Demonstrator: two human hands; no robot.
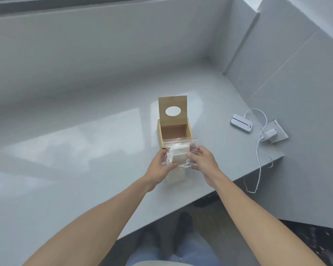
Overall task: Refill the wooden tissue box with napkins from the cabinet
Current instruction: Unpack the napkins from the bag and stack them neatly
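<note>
Napkins (pixel 178 153) in plastic bag (pixel 188 150), gripped by my left hand (pixel 160 165) and right hand (pixel 201 159) at near edge of open wooden box (pixel 174 129) on counter (pixel 85 150). Risk: slippery bag snags, napkins spill.

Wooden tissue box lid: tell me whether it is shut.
No, the wooden tissue box stands open, its hinged lid with the oval hole raised upright above the empty interior.

Tan wooden tissue box (pixel 174 131); white napkins (pixel 178 154); pale grey counter (pixel 85 150); white charger (pixel 270 134).
</note>
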